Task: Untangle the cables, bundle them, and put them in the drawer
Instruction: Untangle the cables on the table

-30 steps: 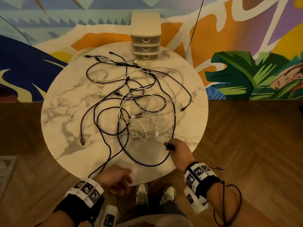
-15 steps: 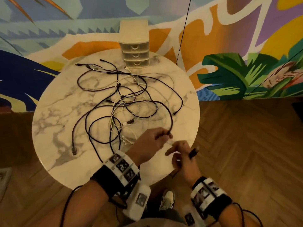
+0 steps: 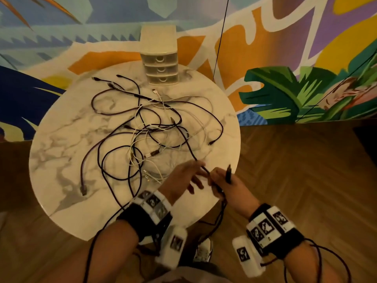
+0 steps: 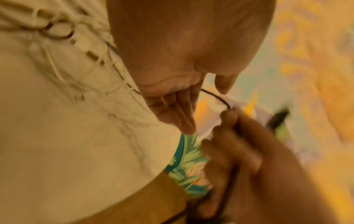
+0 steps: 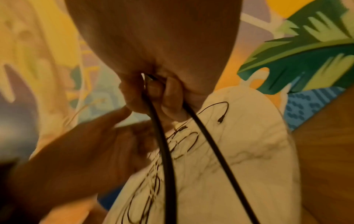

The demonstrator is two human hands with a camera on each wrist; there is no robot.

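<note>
Right hand (image 3: 223,183) curled closed (thumb up); left hand (image 3: 183,177) fingers (image 4: 178,112) extended.

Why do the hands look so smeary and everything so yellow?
Head view: warm dim light, left hand blurred, table sharp. Left wrist view: right hand and cables smeared. Right wrist view: left hand blurred, held cable clear.

Black wristbands (image 3: 142,217), white marker tags (image 3: 265,227)
</note>
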